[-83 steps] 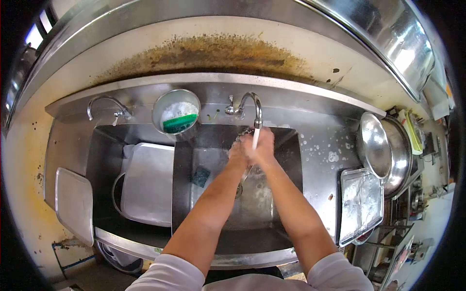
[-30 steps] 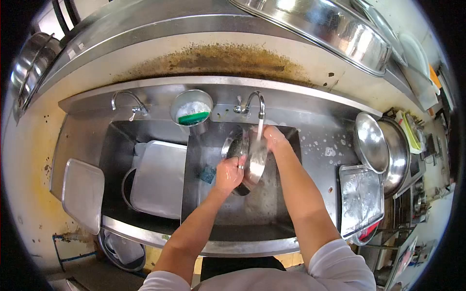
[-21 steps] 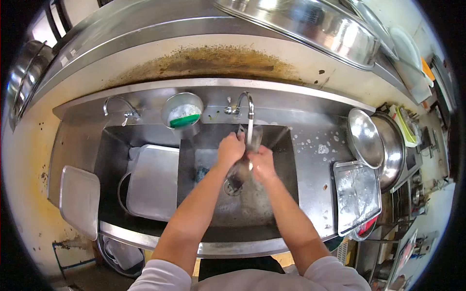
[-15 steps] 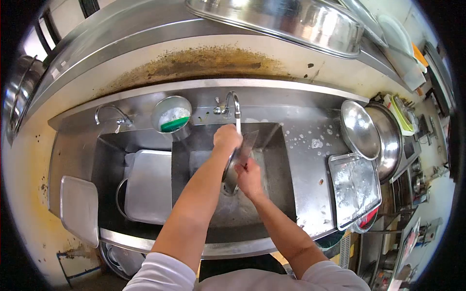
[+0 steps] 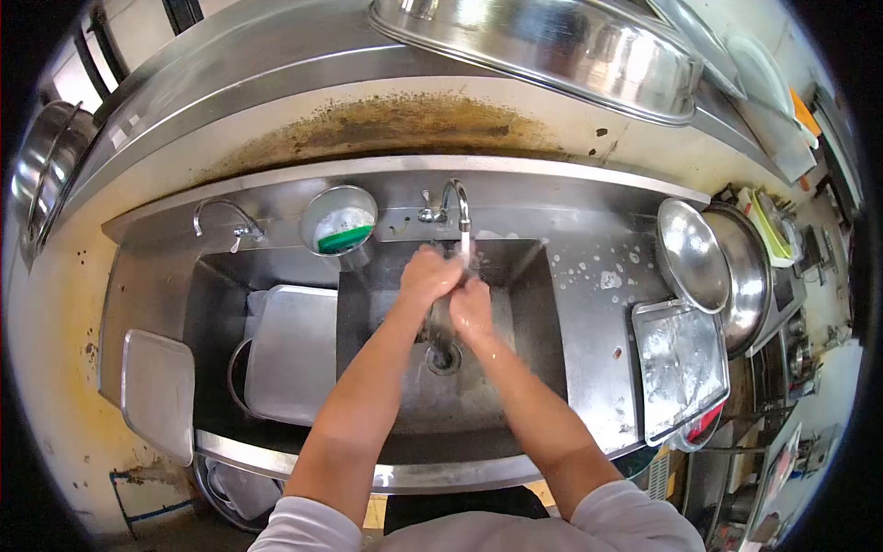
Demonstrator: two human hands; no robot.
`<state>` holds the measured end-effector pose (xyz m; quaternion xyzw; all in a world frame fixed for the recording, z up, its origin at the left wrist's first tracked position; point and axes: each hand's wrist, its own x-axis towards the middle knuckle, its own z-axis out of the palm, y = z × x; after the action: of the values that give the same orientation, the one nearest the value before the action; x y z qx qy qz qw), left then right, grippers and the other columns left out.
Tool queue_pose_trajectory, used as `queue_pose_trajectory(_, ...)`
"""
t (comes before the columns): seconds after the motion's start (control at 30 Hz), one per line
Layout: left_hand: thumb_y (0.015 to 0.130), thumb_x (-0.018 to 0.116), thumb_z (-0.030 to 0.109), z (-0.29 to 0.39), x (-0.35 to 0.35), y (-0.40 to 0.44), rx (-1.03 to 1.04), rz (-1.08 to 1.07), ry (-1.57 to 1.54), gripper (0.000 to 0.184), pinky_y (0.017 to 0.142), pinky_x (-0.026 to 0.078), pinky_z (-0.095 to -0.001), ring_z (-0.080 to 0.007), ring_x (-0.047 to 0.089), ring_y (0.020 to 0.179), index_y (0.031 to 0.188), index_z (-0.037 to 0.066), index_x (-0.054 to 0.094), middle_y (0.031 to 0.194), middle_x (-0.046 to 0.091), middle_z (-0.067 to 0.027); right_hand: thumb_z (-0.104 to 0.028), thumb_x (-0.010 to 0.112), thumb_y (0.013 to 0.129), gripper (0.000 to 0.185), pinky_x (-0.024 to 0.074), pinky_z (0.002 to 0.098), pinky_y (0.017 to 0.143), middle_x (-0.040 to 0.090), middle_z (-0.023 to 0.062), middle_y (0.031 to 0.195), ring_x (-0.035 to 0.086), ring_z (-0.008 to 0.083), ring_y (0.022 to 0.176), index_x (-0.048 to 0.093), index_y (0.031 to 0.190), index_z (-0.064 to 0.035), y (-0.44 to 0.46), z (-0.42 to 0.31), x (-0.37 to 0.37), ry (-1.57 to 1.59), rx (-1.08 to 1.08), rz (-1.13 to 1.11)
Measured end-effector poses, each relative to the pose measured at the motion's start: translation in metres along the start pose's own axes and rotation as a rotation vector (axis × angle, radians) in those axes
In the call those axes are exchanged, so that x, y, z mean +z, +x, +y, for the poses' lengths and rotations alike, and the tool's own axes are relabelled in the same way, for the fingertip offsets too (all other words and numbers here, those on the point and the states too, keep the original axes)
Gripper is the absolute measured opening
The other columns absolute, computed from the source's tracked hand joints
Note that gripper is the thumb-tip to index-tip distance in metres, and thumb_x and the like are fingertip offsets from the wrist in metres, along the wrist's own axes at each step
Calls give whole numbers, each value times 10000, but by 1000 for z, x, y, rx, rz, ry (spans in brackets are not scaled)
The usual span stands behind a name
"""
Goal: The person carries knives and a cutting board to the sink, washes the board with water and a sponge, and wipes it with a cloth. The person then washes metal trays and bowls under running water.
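Observation:
Both hands are over the right sink basin (image 5: 414, 432), close together at the water running from the tap (image 5: 460, 195). My left hand (image 5: 430, 273) is closed, on the left of the stream. Slightly lower and to the right, my right hand (image 5: 471, 308) is closed too, with wet skin. Something greyish and blurred shows between and below the hands; its shape cannot be made out. Under them lies the round drain (image 5: 443, 359). A metal pot (image 5: 313, 207) with suds and a green sponge (image 5: 345, 239) stands behind the basin's left corner.
A metal tray (image 5: 294, 359) lies in the left basin, and another (image 5: 158, 396) leans at the far left. On the right are a foil-like tray (image 5: 681, 368) and a steel bowl (image 5: 692, 258). A large steel vessel (image 5: 552, 51) sits on the shelf above.
The shiny round metal piece held and turned between my hands earlier is no longer clearly visible. My right hand has moved up towards the water, nearer my left. The view has shifted slightly.

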<state>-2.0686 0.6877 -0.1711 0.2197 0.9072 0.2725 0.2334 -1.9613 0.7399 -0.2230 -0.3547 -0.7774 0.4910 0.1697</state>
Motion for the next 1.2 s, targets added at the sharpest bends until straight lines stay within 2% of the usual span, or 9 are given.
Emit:
queue_pose_trajectory(0.13, 803, 627, 580, 19, 13, 8, 33, -14, 284, 852, 1044, 463, -437, -428, 562, 1245, 1230, -156, 588, 1281, 598, -330, -50, 498, 905, 269, 501, 373, 826, 713, 215, 1011, 678, 253, 974, 629, 1095, 86, -38, 2, 19, 346, -329, 103)
queue_pose_trajectory(0.4, 801, 563, 327, 14, -5, 8, 125, -116, 126, 486, 1004, 487, -455, -402, 643, 1126, 1183, 64, 708, 1174, 679, -248, -154, 462, 1040, 418, 436, 357, 1032, 604, 57, 1227, 575, 165, 1110, 477, 1424, 12, 15, 27, -7, 1190, 164, -104)
queue_pose_trajectory(0.5, 892, 561, 353, -10, -17, -19, -7, -175, -271, 523, 971, 485, -421, -369, 652, 1105, 1220, -42, 662, 1175, 682, -250, -144, 444, 1059, 372, 430, 381, 1049, 587, 79, 1250, 554, 196, 1149, 479, 1395, 10, 42, 41, 33, 778, -57, -65)
queue_pose_trajectory(0.67, 955, 623, 319, -77, 27, -48, -335, -64, -1012, 401, 731, 492, -347, -187, 628, 849, 1053, -64, 690, 957, 685, -107, -360, 432, 1035, 719, 63, 498, 1244, -49, 201, 1667, -22, 442, 1525, 124, 1587, -16, 49, 50, 37, -483, -318, -81)
queue_pose_trajectory(0.8, 971, 630, 372, -98, 35, -74, -270, 28, -1167, 370, 571, 477, -336, -170, 611, 729, 889, 12, 654, 850, 646, -82, -331, 480, 1008, 751, 88, 511, 1240, 94, 262, 1642, 36, 443, 1525, 144, 1564, 46, 20, 26, 37, -445, -534, -403)
queue_pose_trajectory(0.9, 968, 616, 328, -99, 29, -92, -385, 12, -1155, 347, 576, 522, -358, -199, 644, 769, 927, -13, 657, 853, 655, -96, -237, 502, 986, 737, 94, 499, 1244, 88, 266, 1642, 100, 475, 1508, 131, 1579, -6, 51, 55, 31, -739, -498, 11)
queue_pose_trajectory(1.03, 975, 612, 393, -99, 35, -101, -419, -19, -1210, 444, 600, 574, -387, -239, 672, 820, 1036, -46, 622, 1030, 647, -154, -220, 509, 970, 711, 134, 509, 1234, 177, 280, 1618, 156, 491, 1491, 192, 1558, 25, 22, 33, 62, -375, -816, -239)
queue_pose_trajectory(1.13, 977, 609, 398, -108, 48, -100, -401, -71, -1234, 483, 609, 585, -398, -264, 685, 867, 1137, -58, 600, 1124, 639, -177, -332, 461, 1024, 693, 142, 478, 1239, 179, 226, 1638, 138, 412, 1519, 187, 1576, -14, 50, 35, 11, -966, -425, -165)
queue_pose_trajectory(1.2, 986, 601, 383, -105, 50, -100, -414, -45, -1259, 469, 616, 590, -403, -274, 690, 886, 1162, -52, 598, 1131, 646, -175, -364, 448, 1028, 688, 159, 487, 1233, 203, 220, 1633, 159, 412, 1513, 212, 1569, -10, 38, 78, 27, -680, -453, -433)
